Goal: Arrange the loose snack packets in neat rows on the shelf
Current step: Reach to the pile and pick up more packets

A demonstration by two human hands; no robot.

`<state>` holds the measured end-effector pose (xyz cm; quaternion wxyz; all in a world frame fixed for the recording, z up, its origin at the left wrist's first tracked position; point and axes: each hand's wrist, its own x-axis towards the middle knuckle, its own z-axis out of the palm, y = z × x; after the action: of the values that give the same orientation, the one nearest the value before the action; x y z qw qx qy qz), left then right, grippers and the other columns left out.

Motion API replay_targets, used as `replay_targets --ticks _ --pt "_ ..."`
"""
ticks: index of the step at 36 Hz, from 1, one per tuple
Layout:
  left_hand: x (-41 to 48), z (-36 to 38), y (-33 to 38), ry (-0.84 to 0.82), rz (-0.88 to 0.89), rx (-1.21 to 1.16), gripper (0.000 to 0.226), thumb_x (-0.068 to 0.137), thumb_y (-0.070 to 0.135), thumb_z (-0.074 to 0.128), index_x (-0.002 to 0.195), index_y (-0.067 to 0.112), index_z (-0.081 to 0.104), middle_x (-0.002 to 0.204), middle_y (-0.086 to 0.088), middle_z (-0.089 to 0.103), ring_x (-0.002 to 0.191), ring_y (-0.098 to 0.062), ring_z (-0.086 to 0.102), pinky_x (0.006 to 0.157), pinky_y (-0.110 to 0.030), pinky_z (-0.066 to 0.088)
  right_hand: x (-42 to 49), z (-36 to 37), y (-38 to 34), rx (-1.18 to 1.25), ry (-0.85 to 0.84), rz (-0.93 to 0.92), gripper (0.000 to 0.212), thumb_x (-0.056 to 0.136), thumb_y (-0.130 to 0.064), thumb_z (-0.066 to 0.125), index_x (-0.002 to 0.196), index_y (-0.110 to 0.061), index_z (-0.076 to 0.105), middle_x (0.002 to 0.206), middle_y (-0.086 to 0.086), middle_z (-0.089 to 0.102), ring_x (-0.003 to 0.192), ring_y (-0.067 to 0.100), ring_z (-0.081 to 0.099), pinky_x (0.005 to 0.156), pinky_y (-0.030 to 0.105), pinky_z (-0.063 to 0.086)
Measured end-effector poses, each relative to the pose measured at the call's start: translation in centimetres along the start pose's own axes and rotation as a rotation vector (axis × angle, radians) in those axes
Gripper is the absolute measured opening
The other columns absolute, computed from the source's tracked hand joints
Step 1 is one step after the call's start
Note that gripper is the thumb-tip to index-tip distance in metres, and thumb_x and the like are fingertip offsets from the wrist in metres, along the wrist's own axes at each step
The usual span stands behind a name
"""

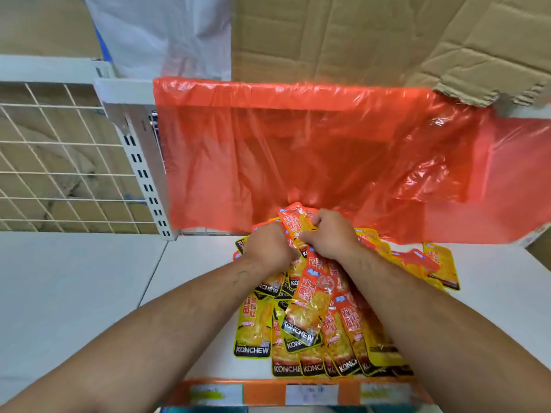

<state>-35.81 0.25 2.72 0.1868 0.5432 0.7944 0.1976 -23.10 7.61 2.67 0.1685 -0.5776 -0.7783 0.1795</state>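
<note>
The packets (322,323) lie in a messy pile on the white shelf (89,293), low in the middle of the frame; the 2 hands meet at the top of the pile; the right hand (331,234) grips some packets; the left hand (268,248) is curled and seems to grip some too, but its fingers are hidden; a red sheet (298,159) hangs behind.

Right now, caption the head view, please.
Left hand and right hand grip packets atop a loose pile on the shelf.
</note>
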Motion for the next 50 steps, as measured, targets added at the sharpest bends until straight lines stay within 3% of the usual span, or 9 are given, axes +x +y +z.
replay_targets --ticks 7,15,22,24,27,31,40,44,50 --pt "0.4 -0.8 -0.5 0.001 -0.097 -0.217 0.015 0.072 0.019 0.073 0.078 0.007 0.068 0.078 -0.006 0.072 0.075 -0.025 0.069 0.064 -0.033 0.056 0.2 0.2 -1.3 0.158 0.023 0.016 0.045 0.073 -0.037 0.084 0.097 -0.019 0.051 0.101 0.004 0.065 0.093 0.027 0.062 0.068 0.032 0.04" --pt "0.2 -3.1 -2.8 0.056 -0.236 -0.556 0.025 0.08 0.009 0.076 0.065 0.011 0.055 0.081 -0.014 0.066 0.072 -0.024 0.062 0.07 -0.042 0.053 0.5 1.0 -3.2 0.349 0.036 0.002 0.033 0.075 -0.024 0.08 0.094 -0.022 0.053 0.081 -0.005 0.059 0.079 0.021 0.062 0.071 0.035 0.051" --pt "-1.2 -5.3 -7.1 0.113 -0.317 -0.784 0.033 0.082 0.006 0.074 0.06 0.016 0.05 0.069 -0.011 0.059 0.059 -0.02 0.05 0.044 -0.019 0.034 -0.3 2.0 -5.6 0.486 -0.054 -0.031 0.021 0.084 -0.036 0.071 0.076 -0.021 0.059 0.059 -0.001 0.064 0.053 0.014 0.061 0.055 0.028 0.045" --pt "-2.2 -5.9 -8.5 0.118 -0.322 -0.814 0.038 0.083 0.004 0.072 0.057 0.017 0.047 0.071 -0.011 0.058 0.063 -0.021 0.05 0.051 -0.023 0.037 -1.1 2.7 -6.6 0.494 -0.113 -0.053 0.021 0.085 -0.034 0.071 0.076 -0.018 0.06 0.052 0.0 0.061 0.041 0.01 0.052 0.046 0.023 0.038" --pt "-3.7 -6.6 -10.6 0.124 -0.35 -0.85 0.04 0.083 0.001 0.07 0.049 0.017 0.054 0.069 -0.006 0.06 0.07 -0.022 0.055 0.062 -0.028 0.041 -2.0 4.0 -8.2 0.48 -0.17 -0.099 0.023 0.081 -0.032 0.073 0.07 -0.018 0.058 0.055 -0.002 0.06 0.049 0.015 0.052 0.052 0.028 0.039" --pt "-6.0 -7.7 -13.0 0.155 -0.391 -0.932 0.029 0.084 0.0 0.068 0.062 0.015 0.059 0.078 -0.008 0.068 0.07 -0.023 0.062 0.067 -0.029 0.047 -3.4 5.2 -10.9 0.488 -0.216 -0.128 0.024 0.08 -0.029 0.076 0.069 -0.017 0.058 0.062 -0.002 0.054 0.059 0.016 0.049 0.056 0.03 0.038" --pt "-10.5 -11.6 -20.4 0.218 -0.417 -1.019 0.018 0.086 0.001 0.066 0.073 0.012 0.062 0.085 -0.013 0.073 0.076 -0.028 0.069 0.077 -0.04 0.056 -7.0 8.7 -19.0 0.525 -0.32 -0.166 0.036 0.083 -0.022 0.075 0.062 -0.017 0.046 0.048 -0.005 0.044 0.044 0.01 0.038 0.047 0.028 0.028" --pt "-13.2 -13.9 -24.9 0.24 -0.414 -1.037 0.02 0.087 -0.005 0.06 0.077 0.011 0.064 0.082 -0.011 0.071 0.07 -0.023 0.067 0.065 -0.03 0.053 -9.8 11.2 -23.4 0.516 -0.374 -0.173 0.034 0.085 -0.025 0.074 0.065 -0.019 0.047 0.058 0.006 0.056 0.048 0.018 0.047 0.047 0.029 0.035" --pt "-17.4 -18.1 -33.5 0.288 -0.455 -1.026 0.016 0.083 -0.007 0.062 0.084 0.008 0.067 0.091 -0.015 0.074 0.084 -0.029 0.07 0.083 -0.044 0.057 -14.5 15.6 -31.5 0.52 -0.435 -0.189 0.026 0.086 -0.027 0.075 0.074 -0.014 0.055 0.065 0.012 0.063 0.052 0.022 0.054 0.048 0.031 0.042"
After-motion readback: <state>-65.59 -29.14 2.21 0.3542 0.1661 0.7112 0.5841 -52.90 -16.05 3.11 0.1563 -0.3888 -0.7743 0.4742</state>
